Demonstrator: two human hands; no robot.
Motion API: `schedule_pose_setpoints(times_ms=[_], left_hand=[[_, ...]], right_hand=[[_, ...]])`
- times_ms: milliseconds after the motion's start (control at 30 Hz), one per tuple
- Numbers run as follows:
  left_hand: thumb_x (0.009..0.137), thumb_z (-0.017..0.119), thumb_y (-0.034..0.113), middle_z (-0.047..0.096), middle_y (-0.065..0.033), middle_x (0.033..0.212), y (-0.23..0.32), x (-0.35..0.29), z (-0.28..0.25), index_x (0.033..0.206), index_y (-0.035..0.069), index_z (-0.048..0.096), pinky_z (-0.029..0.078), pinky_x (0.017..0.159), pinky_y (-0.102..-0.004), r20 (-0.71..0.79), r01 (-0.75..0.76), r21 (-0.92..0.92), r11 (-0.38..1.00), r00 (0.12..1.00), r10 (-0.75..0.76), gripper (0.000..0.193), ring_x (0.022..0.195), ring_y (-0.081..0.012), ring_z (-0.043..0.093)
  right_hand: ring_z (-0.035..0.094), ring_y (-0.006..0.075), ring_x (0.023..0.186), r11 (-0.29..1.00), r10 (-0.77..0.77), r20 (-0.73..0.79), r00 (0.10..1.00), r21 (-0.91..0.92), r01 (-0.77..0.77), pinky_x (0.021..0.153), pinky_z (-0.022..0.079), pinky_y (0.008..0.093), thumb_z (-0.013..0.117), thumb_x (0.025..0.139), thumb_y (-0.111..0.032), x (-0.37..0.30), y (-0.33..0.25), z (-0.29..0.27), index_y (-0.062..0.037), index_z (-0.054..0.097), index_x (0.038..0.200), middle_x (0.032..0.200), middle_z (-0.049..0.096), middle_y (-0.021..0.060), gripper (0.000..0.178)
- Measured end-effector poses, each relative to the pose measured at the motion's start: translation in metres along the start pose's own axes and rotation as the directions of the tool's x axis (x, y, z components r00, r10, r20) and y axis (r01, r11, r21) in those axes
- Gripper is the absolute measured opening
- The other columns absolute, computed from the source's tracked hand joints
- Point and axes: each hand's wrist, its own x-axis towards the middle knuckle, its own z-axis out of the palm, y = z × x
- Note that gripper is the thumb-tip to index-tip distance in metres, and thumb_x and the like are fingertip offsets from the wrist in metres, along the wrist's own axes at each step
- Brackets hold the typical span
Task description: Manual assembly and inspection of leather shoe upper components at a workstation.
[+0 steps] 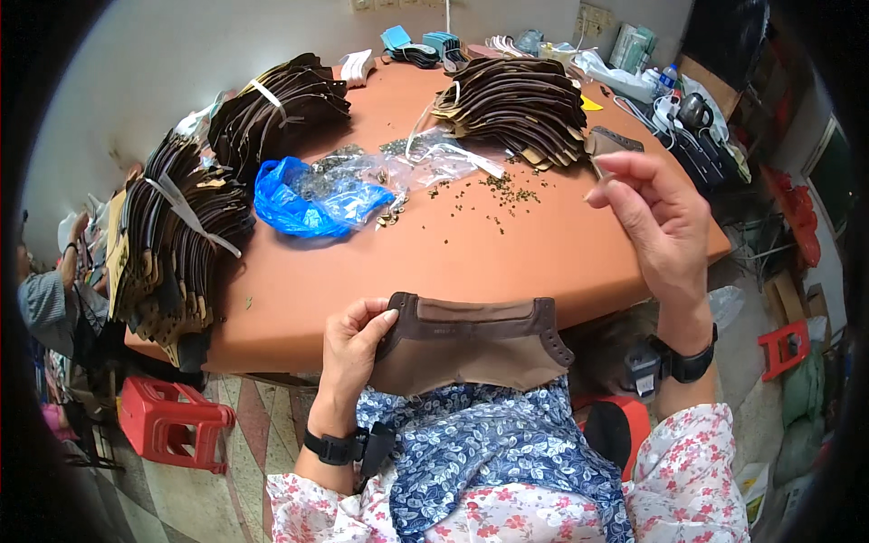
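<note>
Your left hand (351, 342) is clamped on the brown piece (471, 355), thumb on top at its nine o'clock end. The piece sits in front of you, over your apron (489, 434) and just at the near edge of the surface (398, 271). Its long axis runs roughly from nine to three o'clock, with the cut-out strip along its twelve o'clock side and a row of holes down its three o'clock end.

Your right hand (659, 215) stands apart from the piece, raised at about two o'clock from it. Seen from that hand, the piece lies toward eight o'clock, and its free, holed end is the nearest part. So your left hand is the nearer one, touching it, while the gap lies wholly on your right side. The fingertips of your right hand are close together; you cannot tell from here whether something thin sits between them.

The small bits (507, 190) are scattered at nine o'clock from your right fingertips and about twelve from the piece, with the blue bag (281, 204) farther out toward ten. A loose piece (617, 139) lies just past your right fingertips, near one o'clock, beside the right stack (511, 104).
</note>
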Motion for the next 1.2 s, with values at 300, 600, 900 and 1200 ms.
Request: schedule_pose_setpoints(times_ms=[300,600,900,1200], left_hand=[[0.089,0.061,0.002,0.068,-0.0039,0.086,-0.002,-0.004,-0.004,0.098,-0.004,0.066,0.05,0.068,-0.0203,-0.028,0.05,0.075,0.996,0.998,-0.048,0.012,0.074,-0.0078,0.062],[0.088,0.062,0.001,0.067,-0.0025,0.086,0.006,-0.006,0.004,0.098,-0.003,0.066,0.048,0.07,-0.0195,-0.004,0.046,0.138,0.989,0.999,-0.046,0.011,0.076,-0.0066,0.06],[0.088,0.063,0.001,0.067,-0.0014,0.086,0.01,-0.01,0.007,0.098,-0.002,0.066,0.047,0.072,-0.0193,-0.009,0.032,0.179,0.983,0.999,-0.031,0.011,0.077,-0.0061,0.059],[0.088,0.063,0.001,0.068,-0.0024,0.088,0.009,-0.01,0.005,0.098,-0.003,0.066,0.047,0.071,-0.02,-0.018,0.047,0.186,0.981,0.999,-0.044,0.011,0.077,-0.007,0.06]], right_hand=[[0.06,0.0326,0.072,0.333,-0.779,0.212,0.59,0.937,0.104,0.06,0.048,0.0387,0.052,0.084,-0.018,-0.047,-0.08,0.125,-0.0004,0.049,0.068,0.064,0.049,0.0145,0.024],[0.06,0.0328,0.073,0.377,-0.785,0.336,0.521,0.926,-0.029,0.061,0.047,0.0392,0.053,0.085,-0.02,-0.06,-0.05,0.193,-0.0009,0.051,0.073,0.068,0.051,0.015,0.023],[0.06,0.033,0.075,0.393,-0.785,0.342,0.516,0.92,-0.012,0.062,0.047,0.0396,0.054,0.085,-0.022,-0.058,-0.04,0.197,-0.0013,0.053,0.077,0.072,0.053,0.0155,0.022],[0.06,0.0332,0.076,0.395,-0.788,0.35,0.506,0.919,-0.021,0.062,0.047,0.04,0.055,0.085,-0.024,-0.06,-0.033,0.2,-0.0018,0.054,0.082,0.077,0.055,0.0161,0.022]])
